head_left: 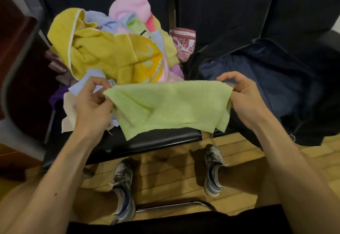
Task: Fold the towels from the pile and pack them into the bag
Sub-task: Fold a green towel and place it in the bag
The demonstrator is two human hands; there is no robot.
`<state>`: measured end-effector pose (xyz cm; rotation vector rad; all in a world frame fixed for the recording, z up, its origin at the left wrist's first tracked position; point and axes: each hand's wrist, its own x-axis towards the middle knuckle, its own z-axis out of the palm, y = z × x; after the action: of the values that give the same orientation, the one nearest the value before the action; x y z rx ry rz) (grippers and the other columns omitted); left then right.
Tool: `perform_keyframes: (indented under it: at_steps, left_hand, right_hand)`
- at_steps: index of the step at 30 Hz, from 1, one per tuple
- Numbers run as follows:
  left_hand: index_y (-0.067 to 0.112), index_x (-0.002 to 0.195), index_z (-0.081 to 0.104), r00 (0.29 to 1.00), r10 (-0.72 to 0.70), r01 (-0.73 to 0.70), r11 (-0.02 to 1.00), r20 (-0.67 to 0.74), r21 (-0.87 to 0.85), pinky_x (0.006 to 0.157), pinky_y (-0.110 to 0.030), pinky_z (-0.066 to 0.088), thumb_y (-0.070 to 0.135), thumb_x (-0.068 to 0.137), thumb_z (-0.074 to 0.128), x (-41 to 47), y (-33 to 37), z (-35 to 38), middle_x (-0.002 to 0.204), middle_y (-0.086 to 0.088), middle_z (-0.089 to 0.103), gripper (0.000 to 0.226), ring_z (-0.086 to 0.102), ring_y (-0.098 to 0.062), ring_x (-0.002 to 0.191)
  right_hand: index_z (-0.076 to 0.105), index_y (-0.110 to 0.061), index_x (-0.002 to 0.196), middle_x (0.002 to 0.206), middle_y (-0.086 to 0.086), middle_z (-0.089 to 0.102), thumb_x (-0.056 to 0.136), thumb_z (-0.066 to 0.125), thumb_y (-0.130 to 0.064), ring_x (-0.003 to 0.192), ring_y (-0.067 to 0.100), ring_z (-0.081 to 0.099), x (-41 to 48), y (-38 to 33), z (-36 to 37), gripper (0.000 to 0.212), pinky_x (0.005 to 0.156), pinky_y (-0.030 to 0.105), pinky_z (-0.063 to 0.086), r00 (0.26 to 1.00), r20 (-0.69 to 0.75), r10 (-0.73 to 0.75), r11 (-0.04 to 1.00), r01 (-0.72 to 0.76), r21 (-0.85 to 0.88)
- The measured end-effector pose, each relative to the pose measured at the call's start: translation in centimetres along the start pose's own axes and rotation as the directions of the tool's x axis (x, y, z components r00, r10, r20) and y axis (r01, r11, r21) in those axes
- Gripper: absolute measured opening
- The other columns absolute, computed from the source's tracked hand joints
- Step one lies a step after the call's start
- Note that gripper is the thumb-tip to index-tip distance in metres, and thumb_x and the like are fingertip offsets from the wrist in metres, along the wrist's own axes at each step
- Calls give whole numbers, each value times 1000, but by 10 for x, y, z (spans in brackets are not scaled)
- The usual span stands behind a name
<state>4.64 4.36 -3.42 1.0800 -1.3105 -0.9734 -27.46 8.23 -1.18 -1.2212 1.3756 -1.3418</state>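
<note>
A light green towel [171, 106] hangs stretched between my two hands above the front of a black seat [147, 141]. My left hand [92, 104] pinches its left edge, and my right hand [242, 97] grips its right edge. The towel is doubled over, with a diagonal crease near the left side. Behind it lies the pile of towels [114, 49], yellow on top, with pink, blue, lilac and white ones beneath. To the right a dark navy bag [261, 79] lies open, showing its blue lining.
A maroon patterned cloth [184, 44] sits between the pile and the bag. A dark brown cabinet [20, 58] stands at the left. My shoes [123, 184] rest on the wooden floor, with a chrome chair bar [173, 205] near my legs.
</note>
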Motion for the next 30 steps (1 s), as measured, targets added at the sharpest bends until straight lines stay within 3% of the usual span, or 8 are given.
perform_keyframes:
  at_steps: [5,9,12,16,20,22,25,30]
  left_hand:
    - [26,61,52,986,-51,47,998,158,29,54,-22,49,-27,84,44,-3,-2,-3,74,6,69,59,62,-22,71]
    - [19,50,46,960,-74,70,997,271,24,73,-26,54,-31,81,44,-7,-4,-10,105,0,71,60,66,-22,97]
    - [21,45,53,945,-64,69,998,322,-5,75,-24,56,-29,84,48,-11,-1,-14,104,0,72,63,69,-19,98]
    - [29,56,67,964,1,-30,994,265,102,78,-17,53,-33,82,48,-11,-2,-12,91,13,75,69,70,-7,89]
    - [23,65,70,987,50,-83,972,154,219,84,-12,50,-32,82,42,-11,0,-10,91,24,73,63,68,1,95]
    - [29,64,69,996,38,-59,964,83,258,78,-8,48,-25,88,43,-10,0,-10,81,30,71,64,66,8,86]
    - [38,60,66,999,-2,-12,956,46,293,62,-12,40,-15,92,44,-7,-7,-13,61,17,62,66,53,-2,63]
    - [26,66,65,999,-33,25,963,25,269,60,-26,38,-9,94,46,-8,-5,-8,67,-18,60,50,47,-23,66]
  right_hand:
    - [63,-17,85,82,6,71,96,50,6,70,18,67,-1,0,-5,28,55,26,52,995,96,-6,991,-7,133]
    - [63,-22,59,75,2,68,97,41,6,70,17,64,0,-6,-6,52,56,26,51,994,92,56,971,-75,227]
    - [60,-21,56,79,3,67,94,42,5,73,19,64,2,-7,-8,49,64,31,52,991,42,123,949,-130,287]
    - [63,-20,53,103,7,68,92,44,6,94,24,64,5,-6,-6,51,82,35,50,988,44,146,933,-152,327]
    - [60,-16,63,97,6,69,93,44,7,91,22,64,6,0,-8,41,76,32,50,986,26,167,943,-167,287]
    - [59,-13,68,98,8,70,94,45,7,92,23,63,6,4,-9,36,75,32,49,986,17,168,964,-168,208]
    - [62,-8,72,100,14,68,94,47,10,95,26,63,5,8,-9,33,76,33,52,985,-34,169,984,-167,56]
    - [71,-6,80,104,10,71,96,50,6,101,23,66,3,11,-12,29,84,36,57,972,-58,227,970,-231,-78]
